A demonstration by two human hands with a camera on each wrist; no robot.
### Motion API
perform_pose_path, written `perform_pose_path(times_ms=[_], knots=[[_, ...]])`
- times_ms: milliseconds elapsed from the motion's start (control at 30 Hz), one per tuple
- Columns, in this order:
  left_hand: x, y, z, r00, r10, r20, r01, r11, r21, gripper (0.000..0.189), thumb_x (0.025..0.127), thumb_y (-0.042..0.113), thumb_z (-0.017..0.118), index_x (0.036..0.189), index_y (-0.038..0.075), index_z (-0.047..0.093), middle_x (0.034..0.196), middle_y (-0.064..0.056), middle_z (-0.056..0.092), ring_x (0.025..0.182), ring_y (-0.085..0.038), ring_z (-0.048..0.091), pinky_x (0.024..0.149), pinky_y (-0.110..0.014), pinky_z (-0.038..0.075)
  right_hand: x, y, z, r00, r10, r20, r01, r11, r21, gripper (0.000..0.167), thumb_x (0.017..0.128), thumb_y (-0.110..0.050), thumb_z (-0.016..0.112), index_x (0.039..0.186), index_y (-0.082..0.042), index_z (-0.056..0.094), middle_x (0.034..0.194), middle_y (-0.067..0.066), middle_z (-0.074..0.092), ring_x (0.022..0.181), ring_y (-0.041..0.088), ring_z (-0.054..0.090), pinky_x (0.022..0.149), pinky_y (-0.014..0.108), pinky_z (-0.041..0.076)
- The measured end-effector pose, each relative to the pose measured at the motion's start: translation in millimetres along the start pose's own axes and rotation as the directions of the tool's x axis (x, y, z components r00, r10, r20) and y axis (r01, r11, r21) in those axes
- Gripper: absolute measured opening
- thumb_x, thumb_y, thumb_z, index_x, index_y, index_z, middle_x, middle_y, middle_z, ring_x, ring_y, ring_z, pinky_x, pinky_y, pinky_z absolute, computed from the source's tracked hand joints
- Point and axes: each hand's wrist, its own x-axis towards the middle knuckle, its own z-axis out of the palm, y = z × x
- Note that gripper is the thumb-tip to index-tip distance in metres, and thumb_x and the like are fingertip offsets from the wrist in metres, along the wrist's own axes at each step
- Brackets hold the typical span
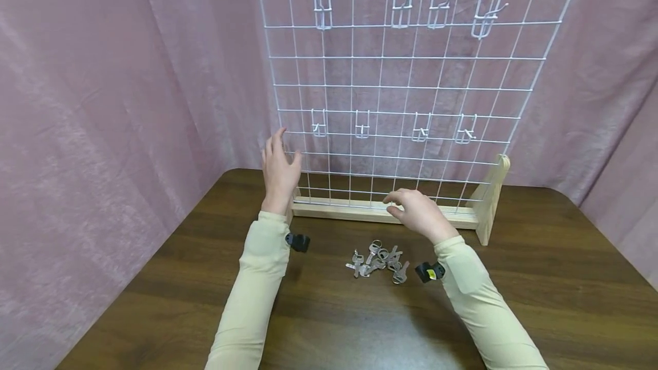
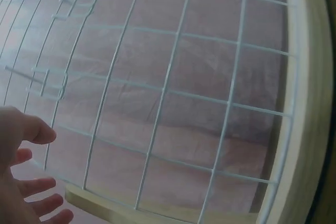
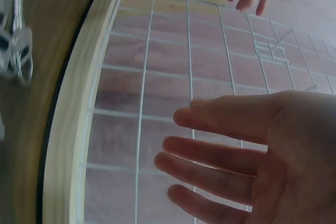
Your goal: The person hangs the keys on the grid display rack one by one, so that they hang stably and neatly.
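Note:
A white wire grid panel (image 1: pixel 380 85) stands upright in a pale wooden base (image 1: pixel 354 210). White hooks hang on it in two rows, among them an upper one (image 1: pixel 323 10) and a lower one (image 1: pixel 362 127). My left hand (image 1: pixel 280 173) is raised at the panel's left edge, fingers spread and holding nothing. In front of the panel's lower part hovers my right hand (image 1: pixel 417 214), its fingers loosely extended in the right wrist view and nothing in them. A pile of silver keys (image 1: pixel 376 261) with rings lies on the table, below and between both hands.
The brown wooden table (image 1: pixel 329 313) extends to both sides of the stand. A wooden end support (image 1: pixel 493 198) rises at the panel's right. Behind everything hangs a pink curtain (image 1: pixel 154 73). A black wrist camera (image 1: pixel 298 242) sits on the left sleeve.

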Motion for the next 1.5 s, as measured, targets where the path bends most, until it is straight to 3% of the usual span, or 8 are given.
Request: perform_pose_path(times_ms=[300, 633, 767, 900, 1067, 1167, 1233, 1500], knots=[[-3.2, -13.3, 4.7, 0.997, -0.074, 0.029, 0.075, 0.997, -0.036, 0.067, 0.089, 0.018, 0.058, 0.15, 0.022, 0.029, 0.153, -0.009, 0.035, 0.14, -0.034, 0.031, 0.115, -0.051, 0.025, 12.6, -17.4, 8.3, 0.996, -0.055, 0.074, 0.052, 0.998, 0.033, 0.018, 0.091, -0.01, 0.061, 0.105, -0.004, 0.07, 0.104, 0.01, 0.073, 0.093, 0.026, 0.07, 0.08, 0.044, 0.054], [-10.8, -24.0, 9.4, 0.994, -0.111, 0.008, 0.111, 0.992, -0.06, 0.069, 0.09, 0.018, 0.059, 0.151, 0.023, 0.027, 0.154, -0.007, 0.036, 0.138, -0.034, 0.037, 0.11, -0.053, 0.03, 12.5, -19.9, 17.2, 0.989, -0.077, 0.126, 0.074, 0.997, 0.026, 0.013, 0.09, -0.014, 0.064, 0.099, -0.009, 0.071, 0.094, 0.005, 0.074, 0.087, 0.02, 0.068, 0.075, 0.038, 0.054], [-12.3, -27.6, 9.8, 0.992, -0.129, 0.014, 0.129, 0.99, -0.059, 0.069, 0.091, 0.018, 0.059, 0.151, 0.026, 0.026, 0.154, -0.007, 0.037, 0.134, -0.035, 0.04, 0.106, -0.055, 0.032, 14.4, -18.1, 22.6, 0.977, -0.135, 0.165, 0.124, 0.989, 0.076, 0.015, 0.09, -0.012, 0.063, 0.103, -0.006, 0.07, 0.095, 0.008, 0.074, 0.088, 0.022, 0.069, 0.079, 0.039, 0.055], [-14.1, -32.5, 10.3, 0.991, -0.133, 0.018, 0.134, 0.989, -0.068, 0.068, 0.091, 0.019, 0.059, 0.15, 0.029, 0.027, 0.153, -0.006, 0.038, 0.133, -0.034, 0.041, 0.105, -0.055, 0.034, 15.1, -17.1, 30.0, 0.929, -0.247, 0.277, 0.213, 0.966, 0.149, 0.025, 0.09, -0.009, 0.063, 0.113, -0.003, 0.066, 0.107, 0.012, 0.072, 0.096, 0.024, 0.068, 0.086, 0.038, 0.055], [-19.0, -37.5, 12.3, 0.989, -0.141, 0.041, 0.144, 0.987, -0.074, 0.068, 0.091, 0.02, 0.059, 0.15, 0.032, 0.027, 0.15, -0.01, 0.042, 0.127, -0.037, 0.048, 0.102, -0.057, 0.037, 16.3, -17.4, 40.7, 0.826, -0.378, 0.419, 0.32, 0.925, 0.204, 0.035, 0.089, -0.008, 0.063, 0.124, -0.005, 0.061, 0.12, 0.011, 0.067, 0.103, 0.024, 0.065, 0.091, 0.036, 0.053], [-20.7, -39.6, 15.3, 0.988, -0.142, 0.058, 0.146, 0.987, -0.067, 0.07, 0.091, 0.019, 0.058, 0.15, 0.035, 0.024, 0.149, -0.012, 0.042, 0.125, -0.039, 0.05, 0.101, -0.059, 0.039, 18.2, -18.2, 47.6, 0.778, -0.439, 0.45, 0.376, 0.898, 0.227, 0.034, 0.089, -0.008, 0.062, 0.123, -0.005, 0.061, 0.119, 0.01, 0.067, 0.103, 0.025, 0.065, 0.091, 0.035, 0.053], [-21.0, -41.0, 17.1, 0.988, -0.142, 0.059, 0.146, 0.987, -0.066, 0.072, 0.091, 0.018, 0.059, 0.15, 0.037, 0.022, 0.15, -0.013, 0.042, 0.125, -0.04, 0.05, 0.101, -0.06, 0.04, 19.0, -18.4, 51.8, 0.761, -0.458, 0.459, 0.391, 0.889, 0.239, 0.033, 0.089, -0.008, 0.062, 0.122, -0.006, 0.062, 0.118, 0.01, 0.067, 0.103, 0.025, 0.065, 0.091, 0.034, 0.053], [-21.0, -49.9, 17.8, 0.99, -0.133, 0.05, 0.137, 0.985, -0.107, 0.071, 0.091, 0.007, 0.055, 0.15, 0.034, 0.027, 0.149, -0.012, 0.043, 0.122, -0.041, 0.051, 0.093, -0.059, 0.047, 19.6, -19.4, 65.5, 0.736, -0.488, 0.468, 0.434, 0.872, 0.226, 0.03, 0.084, -0.003, 0.065, 0.114, -0.005, 0.065, 0.108, 0.008, 0.069, 0.097, 0.021, 0.065, 0.086, 0.027, 0.052]])
